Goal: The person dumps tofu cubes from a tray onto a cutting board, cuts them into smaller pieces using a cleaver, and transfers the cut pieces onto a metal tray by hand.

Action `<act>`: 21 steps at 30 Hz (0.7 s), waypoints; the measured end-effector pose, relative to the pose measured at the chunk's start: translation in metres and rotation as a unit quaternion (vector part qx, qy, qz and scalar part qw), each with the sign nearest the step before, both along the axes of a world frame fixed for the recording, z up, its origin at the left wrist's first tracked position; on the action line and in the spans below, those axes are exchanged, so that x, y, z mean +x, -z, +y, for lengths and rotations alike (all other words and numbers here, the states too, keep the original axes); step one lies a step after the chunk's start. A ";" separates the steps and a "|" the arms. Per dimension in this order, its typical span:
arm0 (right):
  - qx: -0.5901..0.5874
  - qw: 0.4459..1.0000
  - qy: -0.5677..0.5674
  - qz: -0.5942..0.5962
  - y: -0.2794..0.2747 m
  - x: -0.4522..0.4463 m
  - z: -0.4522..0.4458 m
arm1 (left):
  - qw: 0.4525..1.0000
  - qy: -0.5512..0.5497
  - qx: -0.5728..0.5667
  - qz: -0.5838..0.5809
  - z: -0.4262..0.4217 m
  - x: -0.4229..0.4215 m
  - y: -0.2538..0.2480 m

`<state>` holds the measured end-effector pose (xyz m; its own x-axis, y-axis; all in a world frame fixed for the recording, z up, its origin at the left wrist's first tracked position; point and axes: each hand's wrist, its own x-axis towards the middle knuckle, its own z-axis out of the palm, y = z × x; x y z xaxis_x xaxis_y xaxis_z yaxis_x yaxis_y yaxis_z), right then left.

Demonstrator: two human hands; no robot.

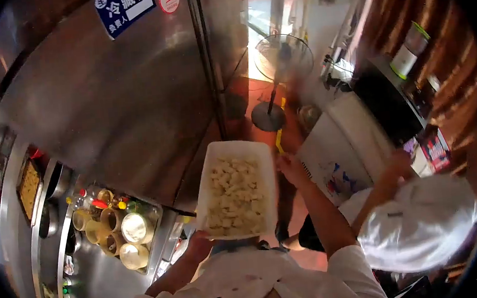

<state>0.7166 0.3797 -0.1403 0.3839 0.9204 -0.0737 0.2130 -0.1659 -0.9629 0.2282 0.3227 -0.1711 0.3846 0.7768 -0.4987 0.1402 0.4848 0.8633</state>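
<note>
A white rectangular plastic tub [269,172] is held out in front of my body, with many small pale chunks of food [237,194] spread inside. My left hand [200,244] grips its near left corner, fingers partly hidden by the tub. To the right of the tub, close beside its wall, is my right hand [291,170] with its fingers curled in. Whether it touches the tub or pinches anything is too blurred to tell.
A steel cabinet [120,97] stands ahead left. Jars and bottles [111,219] crowd a tray on the left counter [103,288]. A standing fan [269,115] is on the red floor ahead. A person in white [421,224] is close on my right, near a white chest [362,132].
</note>
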 end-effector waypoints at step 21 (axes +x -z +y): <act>-0.044 0.899 -0.170 0.401 0.055 -0.014 0.413 | 0.867 -0.185 -0.442 -0.134 0.156 0.108 0.030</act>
